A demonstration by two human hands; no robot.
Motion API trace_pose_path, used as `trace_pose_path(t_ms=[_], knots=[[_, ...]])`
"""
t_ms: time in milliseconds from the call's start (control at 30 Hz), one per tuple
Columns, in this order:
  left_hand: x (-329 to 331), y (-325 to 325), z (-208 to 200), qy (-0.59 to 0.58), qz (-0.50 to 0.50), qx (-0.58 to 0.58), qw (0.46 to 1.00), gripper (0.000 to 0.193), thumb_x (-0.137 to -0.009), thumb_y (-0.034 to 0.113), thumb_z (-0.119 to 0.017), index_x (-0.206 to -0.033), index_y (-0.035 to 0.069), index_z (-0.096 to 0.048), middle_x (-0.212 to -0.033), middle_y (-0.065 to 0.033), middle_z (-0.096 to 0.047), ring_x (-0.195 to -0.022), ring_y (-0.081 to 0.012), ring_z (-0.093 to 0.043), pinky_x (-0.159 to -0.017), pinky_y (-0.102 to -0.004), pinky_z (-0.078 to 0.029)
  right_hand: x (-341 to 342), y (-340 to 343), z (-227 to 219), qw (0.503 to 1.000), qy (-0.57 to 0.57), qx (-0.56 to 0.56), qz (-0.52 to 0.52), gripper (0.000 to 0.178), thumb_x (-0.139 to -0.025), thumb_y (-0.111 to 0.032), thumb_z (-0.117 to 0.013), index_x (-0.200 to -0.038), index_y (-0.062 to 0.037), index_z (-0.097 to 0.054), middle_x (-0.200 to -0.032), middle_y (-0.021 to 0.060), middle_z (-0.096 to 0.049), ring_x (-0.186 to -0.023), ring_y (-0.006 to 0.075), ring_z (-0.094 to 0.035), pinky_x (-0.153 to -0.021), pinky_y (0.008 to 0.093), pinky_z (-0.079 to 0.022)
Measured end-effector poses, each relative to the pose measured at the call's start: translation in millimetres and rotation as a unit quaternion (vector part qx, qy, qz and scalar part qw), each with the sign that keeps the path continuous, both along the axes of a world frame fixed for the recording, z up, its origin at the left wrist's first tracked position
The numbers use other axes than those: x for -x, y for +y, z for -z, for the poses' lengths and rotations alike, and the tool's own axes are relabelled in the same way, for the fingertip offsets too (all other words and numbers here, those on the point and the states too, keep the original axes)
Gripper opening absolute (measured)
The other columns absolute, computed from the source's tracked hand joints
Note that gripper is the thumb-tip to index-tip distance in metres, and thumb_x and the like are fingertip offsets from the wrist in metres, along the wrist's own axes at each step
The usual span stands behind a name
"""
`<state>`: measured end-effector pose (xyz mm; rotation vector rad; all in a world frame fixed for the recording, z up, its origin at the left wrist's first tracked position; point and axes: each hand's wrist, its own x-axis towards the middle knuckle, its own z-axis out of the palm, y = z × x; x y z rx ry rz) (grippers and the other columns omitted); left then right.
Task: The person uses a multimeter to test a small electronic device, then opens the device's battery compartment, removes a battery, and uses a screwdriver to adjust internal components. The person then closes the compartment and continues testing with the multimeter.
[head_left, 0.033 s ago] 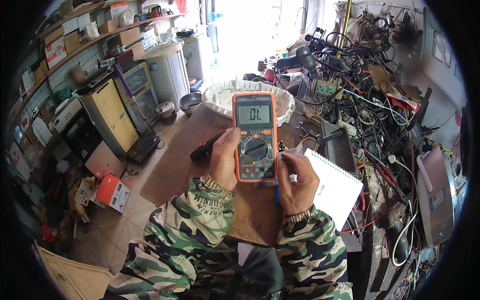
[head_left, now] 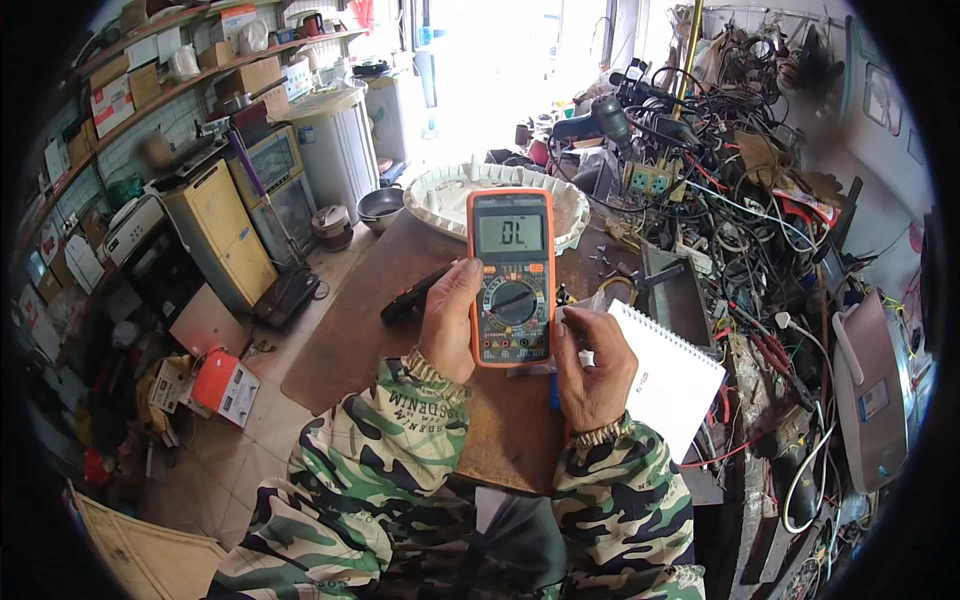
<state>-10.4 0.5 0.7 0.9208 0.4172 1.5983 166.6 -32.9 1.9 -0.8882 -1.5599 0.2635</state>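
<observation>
Clock directions read from the multimeter [head_left: 512,278], 12 at the far side.

Multimeter, orange-edged, held up over the bench [head_left: 505,430], face toward the wearer, screen at its 12 end, dial below. Left hand [head_left: 448,320] at 8 o'clock: clasped the meter's left edge, thumb laid on the front near the dial, other fingers hidden behind. Left forearm came in from 7, camouflage sleeve gathered at the wrist.

Right hand [head_left: 597,370] at between 4 and 5: fingers curled, thumb pointing up beside the meter's lower right edge, fingertips drawn near it. Could not tell whether anything was pinched there. Right forearm rose from 5, same sleeve pattern.

Around: black object [head_left: 400,308] just beside the left hand, toward 8–9; spiral notebook [head_left: 668,385] at 4, near the right hand; pale scalloped tub [head_left: 440,190] behind, at 12; cable heap [head_left: 720,190] at 2.
</observation>
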Motion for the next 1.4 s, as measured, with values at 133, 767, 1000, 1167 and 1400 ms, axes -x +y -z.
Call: trace_pose_path(t_ms=[133, 767, 1000, 1167, 1400], knots=[[-4.4, -0.3, -1.6, 0.012, 0.019, -0.013, 1.0, 0.039, -0.109, 0.031, -0.051, -0.128, -0.003, -0.059, -0.116, -0.0111, -0.071, -0.098, -0.0174, -0.072, -0.084, -0.0334, -0.061, -0.5, -2.5, -1.4, 1.0, 0.009, 0.017, -0.004, 0.02, -0.092, 0.001, -0.07, -0.111, 0.0031, -0.069, -0.096, 0.0134, -0.069, -0.072, 0.0184, -0.066, -0.065, 0.0298, -0.053], [-12.2, -6.1, -3.3, 0.163, -0.055, -0.05, 0.984, 0.04, -0.11, 0.03, -0.053, -0.128, -0.005, -0.059, -0.111, -0.0039, -0.067, -0.099, -0.0076, -0.058, -0.088, -0.0259, -0.048, 0.2, 1.6, 5.9, 0.979, -0.145, -0.13, 0.067, 0.033, -0.079, -0.004, -0.081, -0.11, -0.0006, -0.069, -0.1, 0.0126, -0.067, -0.081, 0.0296, -0.068, -0.067, 0.0386, -0.056], [-13.9, -15.5, -1.2, 0.32, -0.103, -0.083, 0.938, 0.044, -0.11, 0.034, -0.051, -0.132, -0.003, -0.058, -0.109, -0.0014, -0.064, -0.097, -0.0072, -0.053, -0.087, -0.0241, -0.044, -3.5, 3.3, 5.3, 0.945, -0.238, -0.201, 0.097, 0.035, -0.074, -0.007, -0.082, -0.105, 0.0014, -0.07, -0.095, 0.0114, -0.064, -0.077, 0.0295, -0.063, -0.065, 0.0404, -0.053], [-19.0, -14.8, -0.5, 0.308, -0.123, -0.098, 0.938, 0.044, -0.108, 0.033, -0.056, -0.134, -0.003, -0.057, -0.099, 0.0007, -0.063, -0.083, -0.0048, -0.051, -0.073, -0.0227, -0.046, -4.4, 2.6, 4.4, 0.934, -0.264, -0.212, 0.113, 0.029, -0.071, -0.004, -0.084, -0.096, 0.0011, -0.069, -0.09, 0.012, -0.065, -0.074, 0.0304, -0.063, -0.063, 0.0416, -0.052], [-21.6, -21.8, -2.7, 0.318, -0.142, -0.09, 0.933, 0.046, -0.108, 0.034, -0.056, -0.135, -0.003, -0.057, -0.101, -0.0013, -0.065, -0.085, -0.0059, -0.053, -0.075, -0.0233, -0.047, 7.0, -6.6, 2.6, 0.97, -0.179, -0.116, 0.112, 0.017, -0.08, -0.004, -0.079, -0.081, -0.0005, -0.063, -0.078, 0.0138, -0.06, -0.068, 0.0353, -0.061, -0.059, 0.0441, -0.049]])
